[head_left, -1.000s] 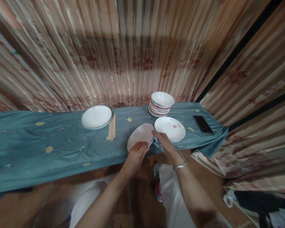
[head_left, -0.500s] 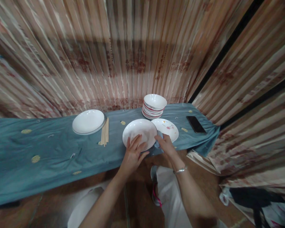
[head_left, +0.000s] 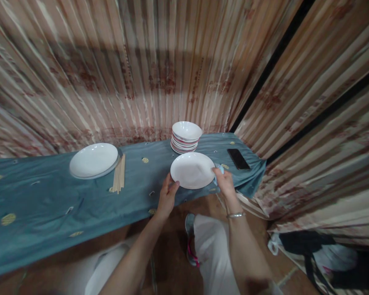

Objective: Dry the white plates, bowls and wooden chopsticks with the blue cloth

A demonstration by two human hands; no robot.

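My left hand (head_left: 168, 196) grips the left rim of a white plate (head_left: 193, 172), its thumb lying over the edge. At the opposite rim, my right hand (head_left: 225, 183) pinches the plate together with a light blue cloth (head_left: 219, 170). The plate is roughly level near the table's front edge. Behind it stands a stack of white bowls (head_left: 186, 137) with red bands. Whatever lies directly beneath the plate is hidden.
On the left lie stacked white plates (head_left: 94, 160), with several wooden chopsticks (head_left: 119, 174) beside them. A black phone (head_left: 238, 159) lies at the right end of the cloth-covered table (head_left: 144, 176). Curtains (head_left: 160, 82) hang behind, and bags (head_left: 307, 246) sit at lower right.
My left hand has gone from the plate's inner surface to its left rim. The plate has shifted right relative to the bowls and now covers the flowered plate. The view has turned slightly right.
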